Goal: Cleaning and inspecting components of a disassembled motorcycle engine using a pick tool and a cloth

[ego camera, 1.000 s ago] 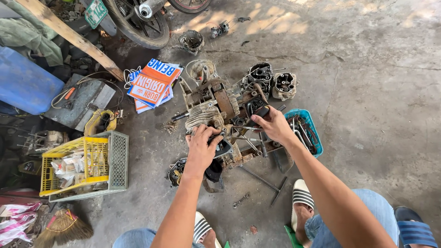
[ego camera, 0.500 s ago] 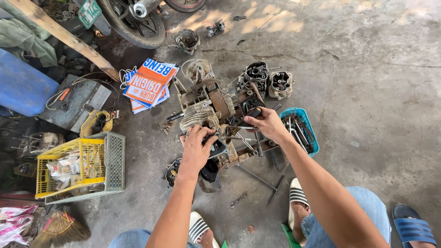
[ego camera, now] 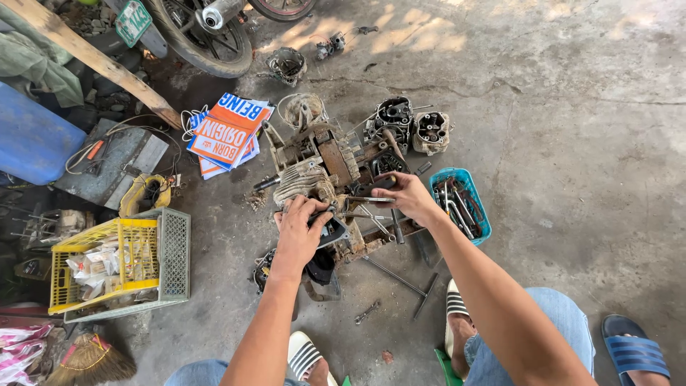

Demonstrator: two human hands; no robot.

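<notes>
Gripping a dismantled engine [ego camera: 321, 168] with left hand [ego camera: 300, 227], right hand [ego camera: 407, 196] closed on a dark tool, orange-and-blue rectangular signs [ego camera: 227, 132] lying left

Rusty, greasy engine block [ego camera: 321, 168], finned, dismantled, on concrete floor [ego camera: 572, 143].

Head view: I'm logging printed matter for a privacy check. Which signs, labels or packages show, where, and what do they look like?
Printed cards: fanned stack on the floor, upper left of the engine block; rectangular, orange, blue and white.
Number plate: top left, beside the motorcycle wheel; small green rectangle, white characters.
Wrapped packets: inside the yellow crate, lower left; pale and crumpled, print unclear.
</notes>
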